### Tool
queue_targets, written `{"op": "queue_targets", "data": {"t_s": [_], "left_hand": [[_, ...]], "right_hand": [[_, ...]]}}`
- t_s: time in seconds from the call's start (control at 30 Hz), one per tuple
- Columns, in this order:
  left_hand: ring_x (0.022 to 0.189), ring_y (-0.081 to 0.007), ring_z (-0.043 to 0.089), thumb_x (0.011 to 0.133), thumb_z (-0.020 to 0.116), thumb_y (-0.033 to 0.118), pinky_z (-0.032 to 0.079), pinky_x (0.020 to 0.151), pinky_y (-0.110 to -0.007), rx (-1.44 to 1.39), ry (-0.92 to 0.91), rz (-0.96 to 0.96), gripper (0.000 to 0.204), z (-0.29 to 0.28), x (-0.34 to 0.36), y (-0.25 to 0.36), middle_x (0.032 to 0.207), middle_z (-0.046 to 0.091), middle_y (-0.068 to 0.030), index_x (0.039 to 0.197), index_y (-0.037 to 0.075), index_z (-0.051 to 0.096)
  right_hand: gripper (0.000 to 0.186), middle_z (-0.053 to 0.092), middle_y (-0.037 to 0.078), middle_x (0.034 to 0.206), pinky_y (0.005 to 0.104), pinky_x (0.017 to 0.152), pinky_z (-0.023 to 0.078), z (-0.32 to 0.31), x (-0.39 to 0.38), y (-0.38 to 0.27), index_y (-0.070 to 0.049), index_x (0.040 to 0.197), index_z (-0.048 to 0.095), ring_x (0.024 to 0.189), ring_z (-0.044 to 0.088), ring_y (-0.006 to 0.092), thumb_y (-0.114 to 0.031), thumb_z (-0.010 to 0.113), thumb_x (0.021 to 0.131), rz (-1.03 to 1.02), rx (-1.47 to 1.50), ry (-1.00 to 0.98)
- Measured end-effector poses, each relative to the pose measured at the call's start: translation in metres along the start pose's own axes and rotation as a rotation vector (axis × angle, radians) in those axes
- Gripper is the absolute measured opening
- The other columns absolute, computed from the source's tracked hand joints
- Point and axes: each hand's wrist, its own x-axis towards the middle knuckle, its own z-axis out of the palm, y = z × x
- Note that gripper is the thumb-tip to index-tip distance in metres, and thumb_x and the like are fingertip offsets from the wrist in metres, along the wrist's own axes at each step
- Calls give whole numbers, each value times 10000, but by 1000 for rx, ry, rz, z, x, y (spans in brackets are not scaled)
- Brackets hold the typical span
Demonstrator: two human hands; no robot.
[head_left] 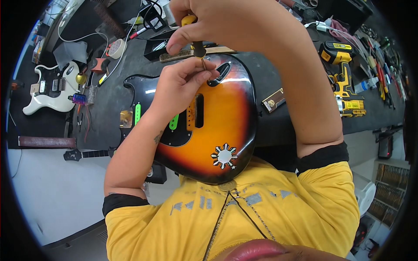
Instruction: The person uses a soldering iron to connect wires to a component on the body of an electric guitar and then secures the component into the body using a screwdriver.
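Observation:
A sunburst electric guitar body (pixel 226 117) lies in front of me, with a black pickguard, bright green pickups (pixel 174 122) and an open bridge slot. My right hand (pixel 191 28) is closed on a screwdriver (pixel 199 50) with a yellow and black handle, held upright over the far part of the body. My left hand (pixel 180 82) pinches the lower shaft between thumb and fingers. The tip is hidden by those fingers, so I cannot tell whether a screw is there. Just beside the fingertips sits the oval jack plate (pixel 222 73).
To the right stand a yellow cordless drill (pixel 343 82) and a small dark box (pixel 273 100). A white guitar body (pixel 51 89) rests at the left. A wooden brush (pixel 176 55) and a black tray (pixel 153 48) lie beyond the guitar. Pens and tools crowd the far right.

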Motion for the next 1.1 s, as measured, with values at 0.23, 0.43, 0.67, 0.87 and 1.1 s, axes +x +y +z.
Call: {"op": "queue_targets", "data": {"t_s": [0.23,0.43,0.67,0.87,1.1], "left_hand": [[1014,-152,711,1009,621,-22,560,918,-285,-25,-13,42,178,1,0,1,1063,749,-99,1180,-46,665],[954,-150,703,1004,644,-6,562,888,-275,21,36,101,169,-4,0,-4,1000,729,-72,1164,-50,678],[945,-159,702,999,640,-24,572,890,-293,-33,37,15,134,-3,1,-3,1001,720,-93,1118,-69,683],[943,-157,704,997,631,-30,566,869,-276,22,16,47,106,-5,-1,0,1005,722,-86,1077,-73,685],[900,-104,707,969,675,-11,551,811,-248,-39,59,23,129,-1,1,-1,932,756,-60,1081,-47,725]], "right_hand": [[187,760,205,958,380,823,583,-15,-30,-10,54,1023,767,879,745,328,-59,682,900,-48,524,67],[150,762,169,900,357,749,595,15,1,11,29,939,773,800,740,309,-82,713,858,-138,332,54],[195,750,198,904,364,736,593,13,3,-8,38,935,755,806,736,327,-128,721,837,-73,-96,-25],[220,753,236,1001,388,800,586,15,-11,15,82,1061,737,864,738,361,-61,684,903,-294,634,137],[166,733,229,847,367,735,592,13,-10,1,75,922,740,769,737,350,-68,694,850,-244,156,119]]}}
